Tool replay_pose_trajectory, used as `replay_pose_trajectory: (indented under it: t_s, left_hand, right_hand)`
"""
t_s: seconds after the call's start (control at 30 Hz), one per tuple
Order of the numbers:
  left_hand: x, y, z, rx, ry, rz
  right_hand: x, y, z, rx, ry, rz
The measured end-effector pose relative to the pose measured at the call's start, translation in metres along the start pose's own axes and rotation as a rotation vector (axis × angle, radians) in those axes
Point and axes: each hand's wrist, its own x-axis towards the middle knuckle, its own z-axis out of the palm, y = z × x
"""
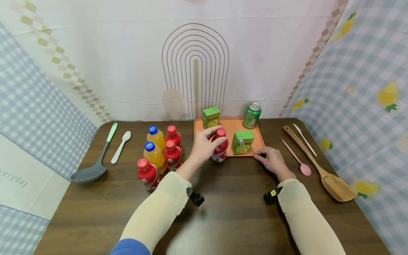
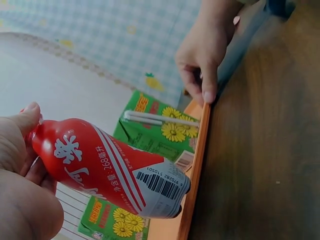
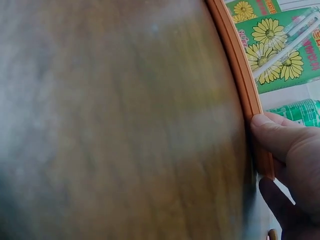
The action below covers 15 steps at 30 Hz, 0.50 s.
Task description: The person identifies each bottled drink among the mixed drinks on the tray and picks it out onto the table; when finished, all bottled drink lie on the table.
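Note:
My left hand (image 1: 204, 146) grips a red bottle (image 2: 100, 165) by its neck, just under the cap. In the head view the bottle is at the front edge of an orange tray (image 1: 228, 124); whether its base touches the tray I cannot tell. My right hand (image 1: 271, 160) pinches the tray's front right corner between thumb and fingers, as the right wrist view also shows. On the tray stand a green drink carton (image 1: 243, 142) with a straw at the front, another green carton (image 1: 211, 117) at the back left, and a green can (image 1: 251, 115) at the back right.
Left of the tray stand several red bottles (image 1: 148, 174) and two orange juice bottles (image 1: 155, 156). Farther left lie a slotted turner (image 1: 90, 172) and a white spoon (image 1: 121, 147). At right lie a pink spoon (image 1: 305, 169), a wooden spatula (image 1: 336, 186) and a white knife (image 1: 305, 139).

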Motion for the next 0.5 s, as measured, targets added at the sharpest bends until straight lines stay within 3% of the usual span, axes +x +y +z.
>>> replay_pose_trajectory:
  t_s: [0.23, 0.5]
  left_hand:
    - [-0.031, 0.006, -0.014, 0.042, 0.013, -0.014]
    - [-0.066, 0.012, -0.04, 0.071, 0.058, -0.052]
  right_hand:
    - [0.002, 0.0, -0.004, -0.058, -0.012, -0.013]
    - [0.003, -0.003, -0.003, -0.089, -0.014, -0.051]
